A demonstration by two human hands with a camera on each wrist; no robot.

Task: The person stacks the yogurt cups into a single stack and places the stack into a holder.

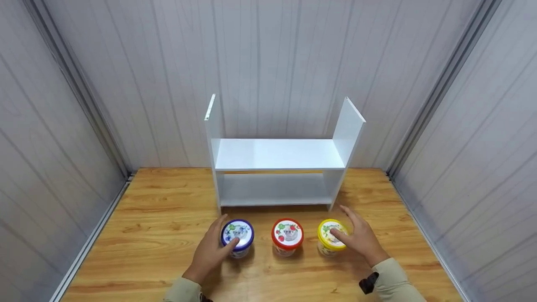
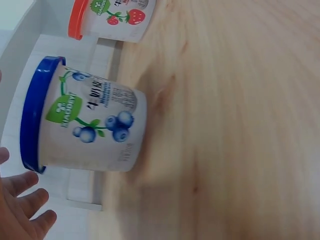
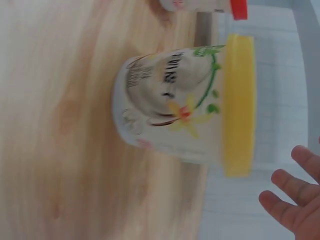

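Seen from the head camera, the left hand [image 1: 211, 253] lies over the blue tub [image 1: 237, 237], its thumb on the lid and its fingers spread along the tub's left side, not clamped. The right hand [image 1: 358, 235] hovers at the yellow tub [image 1: 331, 237] with fingers straight and splayed; the thumb lies across the lid. A red tub [image 1: 287, 236] stands between the two, untouched, well clear of either hand. All three stand upright in a row on the table [image 1: 159, 222], just in front of the shelf [image 1: 277, 154], which is beyond the fingertips.

From the left wrist, the blue tub [image 2: 82, 116] shows its side: white, with a green logo, blueberries and a blue lid. The fingers [image 2: 25, 202] are loosely extended just past the lid rim; I cannot tell if they touch. The red tub [image 2: 111, 17] appears beyond, printed with strawberries.

From the right wrist, the yellow tub [image 3: 187, 105] is blurred: white wall, yellow flower, green stem, yellow lid. The fingers [image 3: 292, 202] are straight, just beside the lid and apart from it. Only the wrist views show the printed walls; only the head view shows the lid tops.
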